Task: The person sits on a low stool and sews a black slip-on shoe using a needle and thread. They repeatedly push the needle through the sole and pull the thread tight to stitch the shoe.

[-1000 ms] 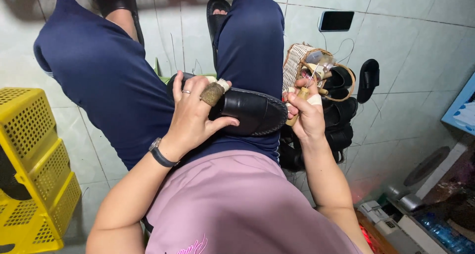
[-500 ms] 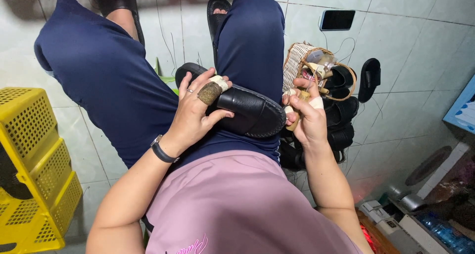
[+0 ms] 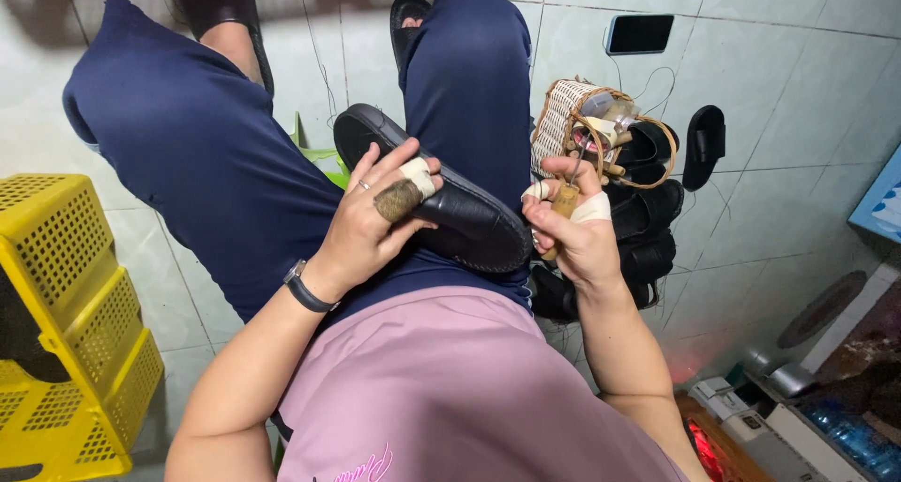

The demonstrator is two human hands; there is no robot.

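While the left hand (image 3: 375, 221) clamps the black shoe (image 3: 441, 200), the right hand (image 3: 577, 233) grips what looks like 1 wooden-handled awl (image 3: 566, 198).

The left hand (image 3: 375, 224) hides the black shoe's (image 3: 469, 214) middle.

Black shoe (image 3: 441, 200): smooth leather-like upper, slight sheen; sole edge matt, rubbery. Left hand (image 3: 375, 224) on it, fingers (image 3: 418, 175) wrapped in pale cloth tape, one wrap brown and rough. Right hand (image 3: 577, 238) taped the same, gripping a tool (image 3: 566, 200) with a wooden handle and thin metal shaft. Basket (image 3: 563, 121): woven wicker, matt, rough. Crate (image 3: 66, 322): yellow perforated plastic, semi-gloss. Floor (image 3: 788, 88): glazed tile, glossy. Trousers (image 3: 188, 153): navy cloth, matt. Shirt (image 3: 450, 388): pink cloth, smooth.
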